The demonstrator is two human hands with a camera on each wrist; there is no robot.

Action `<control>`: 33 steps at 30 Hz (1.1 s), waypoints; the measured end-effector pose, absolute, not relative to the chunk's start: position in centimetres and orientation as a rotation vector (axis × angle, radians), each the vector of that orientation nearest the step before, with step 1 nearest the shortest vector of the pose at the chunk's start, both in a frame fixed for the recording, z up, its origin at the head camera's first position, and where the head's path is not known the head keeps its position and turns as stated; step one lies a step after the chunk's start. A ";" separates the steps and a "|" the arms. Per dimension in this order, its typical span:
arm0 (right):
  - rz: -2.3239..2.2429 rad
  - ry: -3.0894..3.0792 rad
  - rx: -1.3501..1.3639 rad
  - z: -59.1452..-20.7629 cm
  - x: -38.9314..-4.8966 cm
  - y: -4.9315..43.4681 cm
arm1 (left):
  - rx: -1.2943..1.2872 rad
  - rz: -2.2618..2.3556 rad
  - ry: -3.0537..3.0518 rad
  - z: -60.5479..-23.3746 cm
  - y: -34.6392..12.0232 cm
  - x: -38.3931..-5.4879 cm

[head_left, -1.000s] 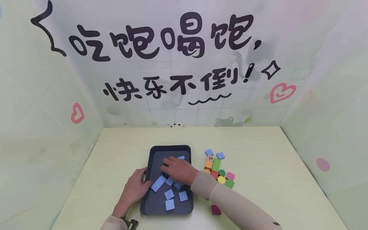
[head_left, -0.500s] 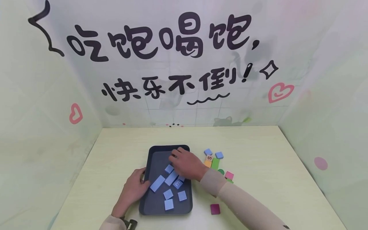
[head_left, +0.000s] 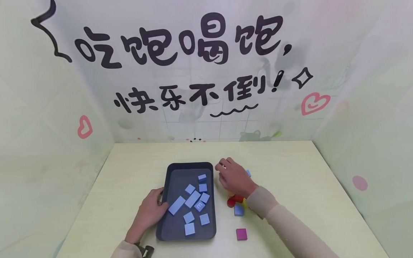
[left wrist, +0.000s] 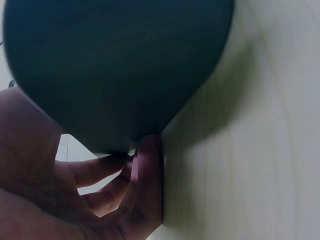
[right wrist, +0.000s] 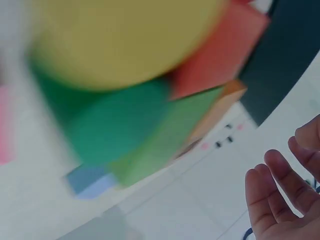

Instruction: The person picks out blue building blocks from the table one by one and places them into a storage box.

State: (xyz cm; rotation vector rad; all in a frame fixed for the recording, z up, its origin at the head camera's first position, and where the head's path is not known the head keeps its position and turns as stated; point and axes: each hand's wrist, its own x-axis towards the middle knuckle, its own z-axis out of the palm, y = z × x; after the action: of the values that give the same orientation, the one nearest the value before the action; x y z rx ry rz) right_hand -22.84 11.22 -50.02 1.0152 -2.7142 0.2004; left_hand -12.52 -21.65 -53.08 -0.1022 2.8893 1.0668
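My left hand holds the left edge of a dark grey tray, thumb at the rim. In the left wrist view its fingers lie against the tray's outer wall. Several blue blocks lie in the tray, among them a long block and a square block marked E. Just right of the tray my right hand hovers over the coloured blocks, fingers loosely bent and nothing held. The right wrist view shows a yellow round block, a green round block and a red block close by.
A blue square block and a magenta block lie on the table right of the tray. Another blue block peeks out behind my right hand. Printed walls enclose the table's back and sides.
My right hand has moved from over the tray's blue blocks out to the right, past its rim. Blocks at the tray's upper right are uncovered. My left hand has stayed on the tray.
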 end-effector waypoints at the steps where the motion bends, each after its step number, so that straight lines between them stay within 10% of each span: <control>1: 0.218 -2.726 1.000 -50.1 -22.9 11.8 | -0.104 1.068 2.888 -53.1 -21.6 -12.5; 33: 0.203 -2.986 0.929 -53.7 -24.1 20.9 | -0.109 1.075 2.891 -53.1 -21.6 -12.5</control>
State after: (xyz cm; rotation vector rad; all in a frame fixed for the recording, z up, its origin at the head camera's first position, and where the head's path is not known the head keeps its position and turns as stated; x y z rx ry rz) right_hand -24.12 20.93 -53.65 0.9289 -2.9861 0.2031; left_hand -12.53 -21.57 -53.11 -0.1087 2.8912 1.0752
